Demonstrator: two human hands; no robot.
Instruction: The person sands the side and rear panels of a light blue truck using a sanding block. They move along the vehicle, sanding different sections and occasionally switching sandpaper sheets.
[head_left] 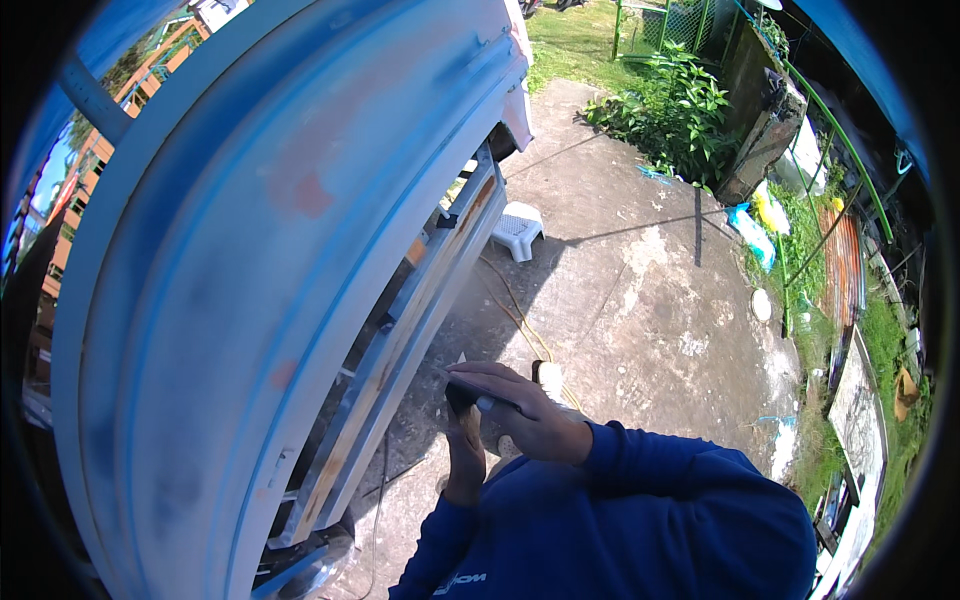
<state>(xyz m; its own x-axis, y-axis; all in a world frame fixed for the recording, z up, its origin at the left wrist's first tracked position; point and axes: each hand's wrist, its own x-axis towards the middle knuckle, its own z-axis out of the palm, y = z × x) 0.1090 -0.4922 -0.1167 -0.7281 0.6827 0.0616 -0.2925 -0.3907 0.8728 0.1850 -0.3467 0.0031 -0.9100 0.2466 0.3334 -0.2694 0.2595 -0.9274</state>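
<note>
A big curved blue-and-white panel point(250, 280) stands at ten o'clock from the right hand point(540, 410), the left hand point(465, 462) and a dark block point(461, 396) between them.
The right hand is nearer, holding the block under straight, closed-together fingers; the left fingers come at six o'clock, their grip I cannot tell. The block's long axis seems from ten to four.

I am seeing a matt, powdery-looking paint finish on the curved blue-and-white panel point(230, 260), with dull pink patches. Right of the panel, my fingers point(495, 377) are covering a dark, smooth-looking piece point(459, 393), and my blue cloth sleeve point(640, 452) is wrinkling softly. Also right of the panel, a white plastic stool point(519, 227) is looking smooth, while the concrete ground point(640, 330) is showing rough, stained and blotchy.
</note>
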